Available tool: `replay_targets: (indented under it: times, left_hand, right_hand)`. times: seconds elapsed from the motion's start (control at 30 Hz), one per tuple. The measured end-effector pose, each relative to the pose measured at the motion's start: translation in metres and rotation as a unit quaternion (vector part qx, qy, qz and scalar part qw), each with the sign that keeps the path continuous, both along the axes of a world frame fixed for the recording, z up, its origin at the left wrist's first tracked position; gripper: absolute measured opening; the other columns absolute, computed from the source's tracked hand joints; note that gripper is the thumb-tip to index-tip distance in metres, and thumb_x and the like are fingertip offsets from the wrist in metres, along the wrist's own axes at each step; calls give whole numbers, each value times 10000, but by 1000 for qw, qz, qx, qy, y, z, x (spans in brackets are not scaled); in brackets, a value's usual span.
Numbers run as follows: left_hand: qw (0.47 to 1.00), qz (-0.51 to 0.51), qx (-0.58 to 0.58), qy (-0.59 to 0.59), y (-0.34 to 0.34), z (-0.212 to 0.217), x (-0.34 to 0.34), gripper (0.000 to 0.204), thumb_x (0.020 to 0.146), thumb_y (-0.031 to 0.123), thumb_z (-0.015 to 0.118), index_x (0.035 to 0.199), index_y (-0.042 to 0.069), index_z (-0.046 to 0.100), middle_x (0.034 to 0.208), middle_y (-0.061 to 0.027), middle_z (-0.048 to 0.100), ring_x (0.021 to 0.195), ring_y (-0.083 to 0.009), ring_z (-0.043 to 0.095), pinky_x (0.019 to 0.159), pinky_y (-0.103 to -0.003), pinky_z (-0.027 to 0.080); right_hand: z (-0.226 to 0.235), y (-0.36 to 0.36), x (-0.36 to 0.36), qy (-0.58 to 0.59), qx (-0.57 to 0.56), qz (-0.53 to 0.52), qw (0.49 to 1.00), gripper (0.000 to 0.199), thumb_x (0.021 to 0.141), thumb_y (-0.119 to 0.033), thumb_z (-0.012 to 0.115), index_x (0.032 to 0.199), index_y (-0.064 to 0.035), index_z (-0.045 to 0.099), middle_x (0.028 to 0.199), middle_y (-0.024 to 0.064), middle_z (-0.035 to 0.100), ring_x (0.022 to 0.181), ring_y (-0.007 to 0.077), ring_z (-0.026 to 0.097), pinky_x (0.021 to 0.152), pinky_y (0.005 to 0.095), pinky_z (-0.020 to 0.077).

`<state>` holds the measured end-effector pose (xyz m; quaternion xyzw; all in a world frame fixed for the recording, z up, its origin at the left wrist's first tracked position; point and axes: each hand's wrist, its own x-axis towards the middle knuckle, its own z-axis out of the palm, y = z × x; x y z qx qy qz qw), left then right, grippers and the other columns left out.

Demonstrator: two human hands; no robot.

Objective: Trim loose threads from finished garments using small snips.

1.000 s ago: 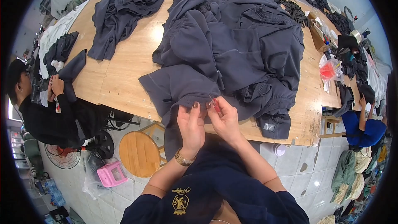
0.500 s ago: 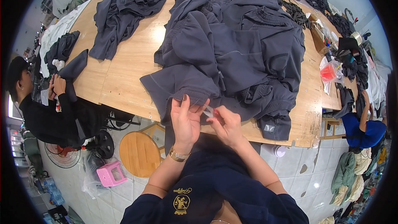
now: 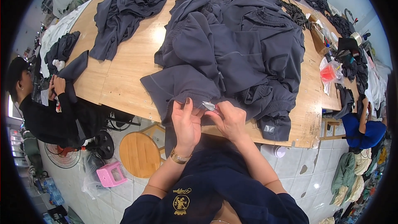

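A dark grey garment (image 3: 180,81) lies over the near table edge, its gathered edge pinched in my left hand (image 3: 186,124), which is closed with the fingers pointing away from me. My right hand (image 3: 231,121) is closed around a small pair of thread snips (image 3: 209,106). Their bright blades point left, close to the cloth by my left fingertips; the red part of the handle is mostly covered by my fingers. Whether the blades touch the cloth or a thread, I cannot tell. Beyond my hands spreads a big pile of matching dark grey garments (image 3: 244,54) with elastic gathers.
More dark garments lie on the wooden table (image 3: 124,72) at the far left. A round stool (image 3: 140,153) and a pink plastic stool (image 3: 112,174) stand left of me. A person in black (image 3: 49,116) works at the left, another in blue (image 3: 367,130) at the right.
My right hand has shifted slightly up and right, and the snips' blades now show more plainly. My left hand has moved a little right, still on the garment's edge.
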<state>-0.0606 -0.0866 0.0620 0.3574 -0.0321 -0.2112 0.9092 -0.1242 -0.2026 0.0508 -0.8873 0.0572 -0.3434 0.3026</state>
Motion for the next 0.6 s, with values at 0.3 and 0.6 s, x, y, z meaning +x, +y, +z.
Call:
replay_targets:
  times: [0.3,0.6]
  left_hand:
    - [1000,16,8,-8,-3,4,-1,164,959,158,455,1080,51,482,1039,-100,595,926,-187,615,811,-333,516]
    - [1000,21,9,-13,-7,12,-4,134,923,89,522,1036,27,486,975,-70,595,891,-142,591,784,-288,495]
  right_hand:
    - [0,-6,-1,-3,-20,5,1000,344,740,-346,713,692,-64,522,609,48,496,454,218,503,429,302,375]
    - [18,9,2,-25,259,30,965,255,714,-72,734,910,1,590,709,100,591,581,201,606,517,266,459]
